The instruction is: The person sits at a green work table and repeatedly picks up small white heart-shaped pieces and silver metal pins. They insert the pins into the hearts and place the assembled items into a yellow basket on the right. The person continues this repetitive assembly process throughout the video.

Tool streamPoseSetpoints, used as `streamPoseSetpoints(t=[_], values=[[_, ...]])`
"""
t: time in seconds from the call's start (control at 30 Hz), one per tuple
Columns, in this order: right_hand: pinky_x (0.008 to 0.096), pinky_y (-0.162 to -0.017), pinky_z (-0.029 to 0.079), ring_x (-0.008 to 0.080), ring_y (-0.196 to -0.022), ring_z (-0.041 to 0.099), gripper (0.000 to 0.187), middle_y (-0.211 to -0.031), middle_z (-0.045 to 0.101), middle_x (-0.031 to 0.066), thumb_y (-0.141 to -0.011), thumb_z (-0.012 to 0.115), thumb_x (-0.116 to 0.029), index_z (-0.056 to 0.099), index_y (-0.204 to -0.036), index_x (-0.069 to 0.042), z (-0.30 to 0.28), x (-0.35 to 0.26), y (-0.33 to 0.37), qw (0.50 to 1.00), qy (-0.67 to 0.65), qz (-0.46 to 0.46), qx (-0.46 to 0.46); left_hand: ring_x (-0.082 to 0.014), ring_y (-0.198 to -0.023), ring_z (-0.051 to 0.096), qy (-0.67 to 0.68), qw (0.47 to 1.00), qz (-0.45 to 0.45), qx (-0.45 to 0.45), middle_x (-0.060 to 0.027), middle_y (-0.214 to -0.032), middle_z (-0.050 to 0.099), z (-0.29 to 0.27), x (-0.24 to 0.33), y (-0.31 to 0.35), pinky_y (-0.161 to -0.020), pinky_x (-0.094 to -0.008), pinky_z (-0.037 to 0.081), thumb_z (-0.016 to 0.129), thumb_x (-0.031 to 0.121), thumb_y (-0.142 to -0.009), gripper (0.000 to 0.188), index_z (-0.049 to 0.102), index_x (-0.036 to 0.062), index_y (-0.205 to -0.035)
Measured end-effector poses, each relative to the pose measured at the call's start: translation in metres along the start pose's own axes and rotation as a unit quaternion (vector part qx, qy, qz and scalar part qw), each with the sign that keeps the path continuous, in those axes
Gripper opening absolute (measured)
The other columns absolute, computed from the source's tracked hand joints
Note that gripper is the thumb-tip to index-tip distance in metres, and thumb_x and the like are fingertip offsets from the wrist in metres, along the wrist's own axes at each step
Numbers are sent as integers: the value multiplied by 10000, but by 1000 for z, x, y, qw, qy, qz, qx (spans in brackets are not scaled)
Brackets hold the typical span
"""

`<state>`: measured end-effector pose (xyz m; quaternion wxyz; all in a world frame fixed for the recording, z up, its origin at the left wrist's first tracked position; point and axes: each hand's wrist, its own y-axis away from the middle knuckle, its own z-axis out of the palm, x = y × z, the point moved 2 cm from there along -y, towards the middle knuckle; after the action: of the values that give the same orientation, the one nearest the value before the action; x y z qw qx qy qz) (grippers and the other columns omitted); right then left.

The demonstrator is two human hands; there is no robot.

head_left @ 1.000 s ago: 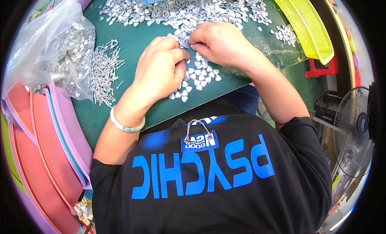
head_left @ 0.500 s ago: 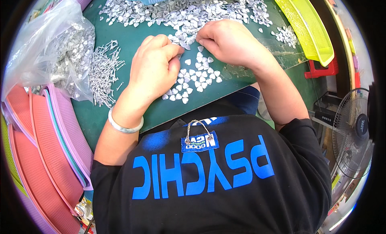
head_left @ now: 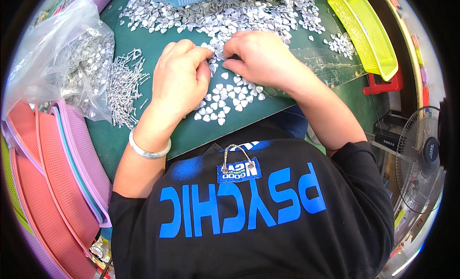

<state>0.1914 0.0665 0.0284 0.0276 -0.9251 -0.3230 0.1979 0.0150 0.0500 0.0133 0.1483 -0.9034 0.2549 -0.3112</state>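
Green table [head_left: 191, 134]: heart pile [head_left: 230, 21] spread at back. L hand [head_left: 176, 73] & R hand [head_left: 261, 57] held by its near edge, L fingertips nearly together, R slightly parted; grip hidden, can't be told. Loose hearts [head_left: 231, 95] strewn in front; picking-out prob. being done, light pinch req'd.

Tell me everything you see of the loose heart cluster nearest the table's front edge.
The heart cluster is a loose scatter of small, shiny silver pieces, metallic-looking, on the green tabletop, pointing various ways, some crowded together. It lies between the left hand and right forearm; whether either touches it is unclear.
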Motion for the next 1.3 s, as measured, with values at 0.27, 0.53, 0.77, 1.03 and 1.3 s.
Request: streamPoseSetpoints(t=[0.27,0.53,0.77,1.03,1.3], values=[[441,-725,522,337,-815,649,134,-787,666,129,-802,575,-159,676,-833,-77,-8,6,4,997,6,1,-72,-279,-802,557,7,1000,7,-8,-74,-791,570,-2,-2,0,-719,-377,482,639,23,-742,172,712,76,-889],[440,-709,522,330,-785,653,114,-793,678,111,-797,598,-162,679,-856,-108,-9,10,-3,999,-1,36,-26,-280,-814,542,-6,998,56,-6,-69,-806,554,9,4,-7,-727,-384,472,698,71,-729,151,710,81,-879],[435,-676,519,313,-791,647,84,-815,661,77,-807,613,-189,660,-845,-132,3,10,-5,999,26,-5,36,-259,-774,523,-9,997,75,16,-51,-795,547,15,5,-9,-696,-348,457,714,75,-746,106,691,65,-849],[431,-667,516,323,-760,643,77,-765,656,89,-787,601,-165,656,-808,-117,-9,11,-1,999,-35,16,23,-272,-789,532,22,997,68,16,-65,-803,552,13,10,-11,-711,-362,454,686,64,-775,54,666,44,-820],[438,-696,522,337,-771,654,117,-750,670,122,-772,594,-152,691,-824,-113,-16,13,2,994,-11,82,-77,-268,-803,538,0,999,52,-11,-61,-809,560,13,14,-3,-738,-367,447,691,68,-765,55,688,48,-816]])
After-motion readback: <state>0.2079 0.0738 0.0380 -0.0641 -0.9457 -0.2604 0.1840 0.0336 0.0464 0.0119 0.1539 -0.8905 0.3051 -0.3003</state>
